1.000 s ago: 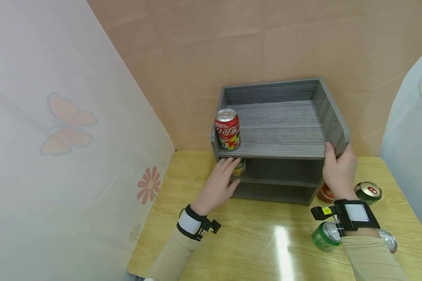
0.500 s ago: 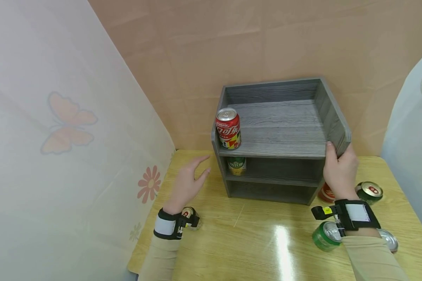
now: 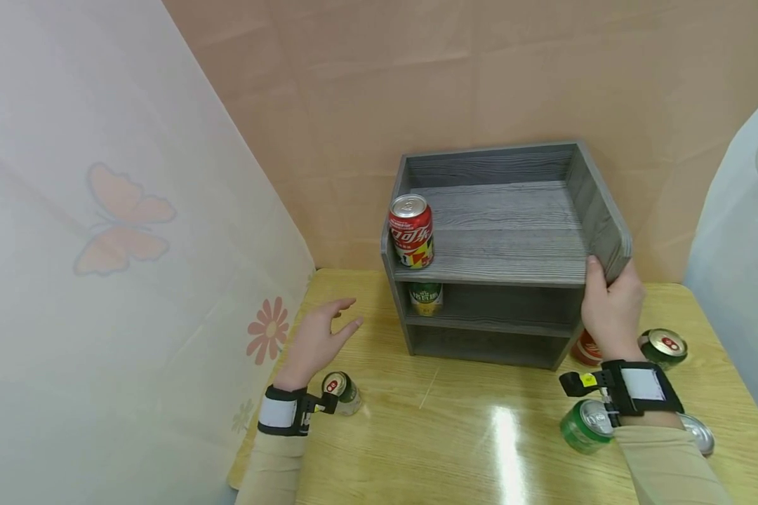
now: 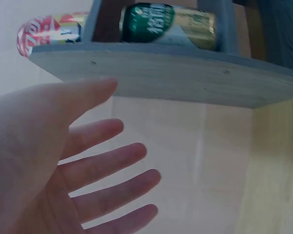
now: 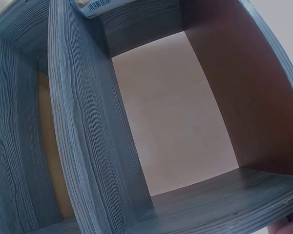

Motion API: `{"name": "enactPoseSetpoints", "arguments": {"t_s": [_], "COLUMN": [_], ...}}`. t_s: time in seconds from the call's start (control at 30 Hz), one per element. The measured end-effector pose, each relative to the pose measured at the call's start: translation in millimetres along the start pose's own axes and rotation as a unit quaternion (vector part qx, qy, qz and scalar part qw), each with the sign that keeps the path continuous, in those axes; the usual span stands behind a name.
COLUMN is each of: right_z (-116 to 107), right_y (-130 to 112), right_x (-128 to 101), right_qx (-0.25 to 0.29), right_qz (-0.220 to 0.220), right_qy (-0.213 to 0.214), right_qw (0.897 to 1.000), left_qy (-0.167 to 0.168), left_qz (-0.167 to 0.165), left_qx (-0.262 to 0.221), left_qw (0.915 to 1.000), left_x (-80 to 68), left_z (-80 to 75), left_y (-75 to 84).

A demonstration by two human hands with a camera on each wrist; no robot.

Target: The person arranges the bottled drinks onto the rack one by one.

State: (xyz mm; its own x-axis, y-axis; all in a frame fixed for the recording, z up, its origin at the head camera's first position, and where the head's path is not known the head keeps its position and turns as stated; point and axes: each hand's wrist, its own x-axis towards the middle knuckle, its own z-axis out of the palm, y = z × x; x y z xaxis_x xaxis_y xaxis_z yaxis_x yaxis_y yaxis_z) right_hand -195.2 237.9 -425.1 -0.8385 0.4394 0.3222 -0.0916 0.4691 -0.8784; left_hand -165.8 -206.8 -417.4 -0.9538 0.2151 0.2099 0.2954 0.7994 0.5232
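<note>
Two cans sit in our shelf [image 3: 499, 238]; probably five wait on the table [image 3: 455, 435]. Right hand [image 3: 613, 312] grips its corner, left hand [image 3: 316, 340] is spread, holding nothing.

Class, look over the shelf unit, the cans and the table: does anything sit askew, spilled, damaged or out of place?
Nothing spilled or damaged. The grey shelf unit sits turned at an angle to the wall, gripped by the right hand; loose cans, like the green can, lie tipped on the table.
</note>
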Motion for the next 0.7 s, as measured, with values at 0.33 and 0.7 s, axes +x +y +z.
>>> {"name": "enactPoseSetpoints", "arguments": {"t_s": [0.33, 0.7], "right_z": [0, 0], "right_y": [-1, -2], "right_x": [0, 0], "right_qx": [-0.002, -0.009], "right_qz": [-0.004, -0.013], "right_qy": [0.003, 0.013], "right_qw": [1.0, 1.0], "left_qy": [-0.038, -0.148], "left_qz": [-0.043, -0.104], "left_qx": [0.03, 0.068], "left_qw": [0.9979, 0.9811], "left_x": [-14.0, -36.3], "left_z": [14.2, 30.0], "left_y": [-32.4, -52.2]}}
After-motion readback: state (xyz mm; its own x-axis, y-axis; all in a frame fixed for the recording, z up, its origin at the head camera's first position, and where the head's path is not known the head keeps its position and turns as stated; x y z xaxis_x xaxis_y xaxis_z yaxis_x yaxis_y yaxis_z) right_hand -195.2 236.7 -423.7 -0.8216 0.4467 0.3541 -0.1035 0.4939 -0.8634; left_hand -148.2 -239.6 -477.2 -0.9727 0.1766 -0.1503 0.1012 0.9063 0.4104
